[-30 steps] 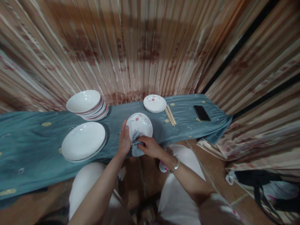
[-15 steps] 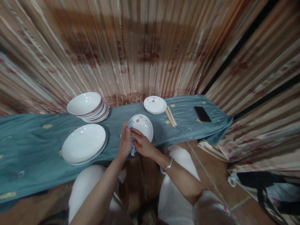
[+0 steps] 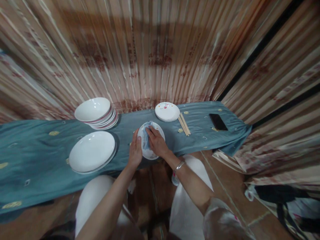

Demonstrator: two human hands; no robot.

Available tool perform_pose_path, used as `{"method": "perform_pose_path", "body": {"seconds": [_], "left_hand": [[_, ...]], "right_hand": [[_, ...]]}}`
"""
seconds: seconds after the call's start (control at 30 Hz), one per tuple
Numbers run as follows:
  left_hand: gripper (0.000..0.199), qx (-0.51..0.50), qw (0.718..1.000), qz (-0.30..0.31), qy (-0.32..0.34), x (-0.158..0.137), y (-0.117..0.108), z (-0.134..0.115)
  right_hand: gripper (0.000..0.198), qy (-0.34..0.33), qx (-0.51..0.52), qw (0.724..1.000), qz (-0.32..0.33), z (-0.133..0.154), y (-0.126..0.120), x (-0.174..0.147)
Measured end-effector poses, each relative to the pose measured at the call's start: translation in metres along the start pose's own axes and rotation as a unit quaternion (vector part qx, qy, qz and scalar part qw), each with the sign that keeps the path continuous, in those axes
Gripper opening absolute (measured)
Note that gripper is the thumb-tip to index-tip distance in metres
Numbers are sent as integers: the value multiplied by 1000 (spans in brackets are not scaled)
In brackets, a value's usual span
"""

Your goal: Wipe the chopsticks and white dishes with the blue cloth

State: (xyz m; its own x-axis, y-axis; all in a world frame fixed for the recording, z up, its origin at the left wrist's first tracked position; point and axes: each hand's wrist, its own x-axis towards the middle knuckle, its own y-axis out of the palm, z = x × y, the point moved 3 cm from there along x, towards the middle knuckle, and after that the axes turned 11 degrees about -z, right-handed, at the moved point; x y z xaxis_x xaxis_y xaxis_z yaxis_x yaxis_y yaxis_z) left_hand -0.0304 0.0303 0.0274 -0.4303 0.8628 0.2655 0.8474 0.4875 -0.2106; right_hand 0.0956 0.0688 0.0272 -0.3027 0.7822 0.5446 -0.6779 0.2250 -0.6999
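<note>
A small white plate [image 3: 150, 155] is in front of me at the near edge of the covered table. My left hand [image 3: 135, 150] grips its left rim, thumb on top and fingers along the outside. My right hand [image 3: 157, 144] presses a bluish cloth [image 3: 146, 137] against the plate's inner face, and the cloth covers much of that face. Just beyond is a short stack of small plates [image 3: 167, 111] with a floral print. To its right lie several wooden chopsticks [image 3: 184, 124].
Left of me are a stack of white bowls [image 3: 92, 110] and large oval plates [image 3: 92, 151]. A black phone [image 3: 218, 122] lies at the right end of the teal tablecloth [image 3: 40, 156]. Pleated curtains [image 3: 142, 60] hang behind. A dark bag [image 3: 277, 196] is at lower right.
My right hand has moved the cloth from the plate's left rim up and across its inner face, spreading it. The left hand stays on the left rim. The view has shifted slightly.
</note>
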Motion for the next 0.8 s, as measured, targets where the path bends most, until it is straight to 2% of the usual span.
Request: {"method": "perform_pose_path", "body": {"seconds": [0.33, 0.57, 0.8], "left_hand": [[52, 14, 1000, 4, -9, -1, -1, -4], [51, -1, 1000, 4, -7, -1, -1, -3], [54, 6, 1000, 11, -20, -2, -1, -6]], "right_hand": [[56, 18, -96, 995, 35, -13, 0, -11], [49, 32, -131, 990, 48, -18, -1, -26], [37, 43, -148, 982, 107, -9, -12, -37]]}}
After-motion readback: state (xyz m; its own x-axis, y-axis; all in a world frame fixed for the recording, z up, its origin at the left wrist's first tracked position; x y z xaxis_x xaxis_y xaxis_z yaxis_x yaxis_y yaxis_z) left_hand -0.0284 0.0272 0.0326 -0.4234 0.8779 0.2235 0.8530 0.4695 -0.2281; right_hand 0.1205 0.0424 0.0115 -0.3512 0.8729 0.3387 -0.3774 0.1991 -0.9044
